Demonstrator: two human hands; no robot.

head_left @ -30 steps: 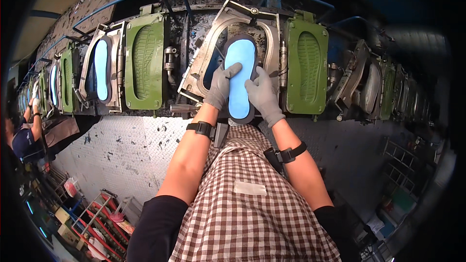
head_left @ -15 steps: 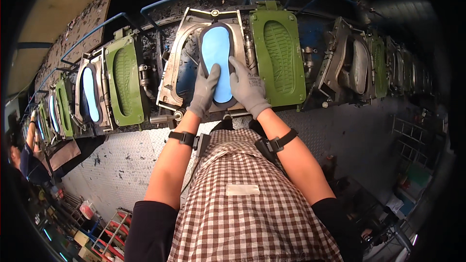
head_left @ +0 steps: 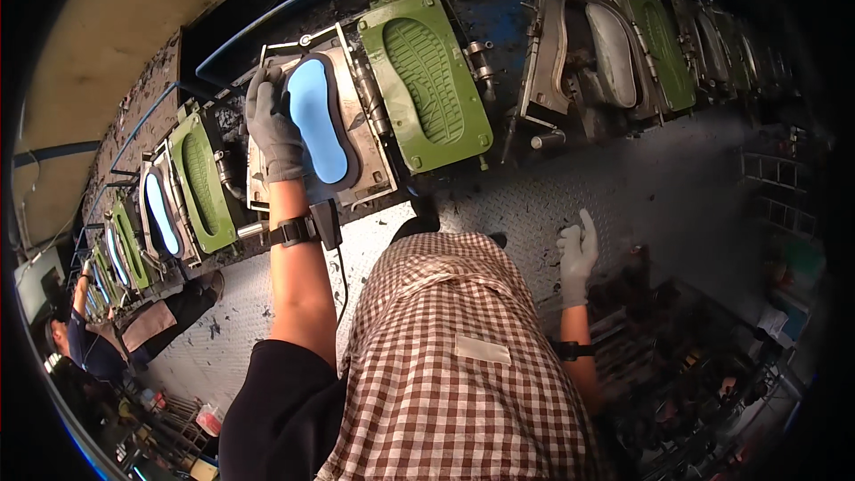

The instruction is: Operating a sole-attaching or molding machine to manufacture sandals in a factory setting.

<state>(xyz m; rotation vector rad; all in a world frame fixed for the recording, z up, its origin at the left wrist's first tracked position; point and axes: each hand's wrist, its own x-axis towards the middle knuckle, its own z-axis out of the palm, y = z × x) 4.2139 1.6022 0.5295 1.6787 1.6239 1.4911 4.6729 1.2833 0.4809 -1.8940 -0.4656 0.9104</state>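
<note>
A light blue insole-shaped sheet [head_left: 313, 116] with a dark rim lies in the metal shoe-sole mould [head_left: 367, 180]. My left hand [head_left: 274, 129], in a grey glove, is at the left side of this mould, with its fingers bent around the metal frame [head_left: 256, 187]; the hand hides much of that side. Away to the right, over the floor, my gloved right hand [head_left: 579, 254] is empty, its fingers partly stretched and apart. Just right of the mould lies its green plate [head_left: 427, 80], showing a tread-patterned sole hollow.
More moulds line the bench: one with a blue sheet [head_left: 160, 209] and green plate [head_left: 203, 180] at left, another metal mould [head_left: 613, 53] at right. A blue rail [head_left: 294, 7] runs behind. Another person [head_left: 98, 347] works at far left. Below is metal flooring [head_left: 499, 205].
My left hand has gone from the blue sheet to the mould's left frame. My right hand has let go and swung far right. The view has shifted, so the moulds appear further left.
</note>
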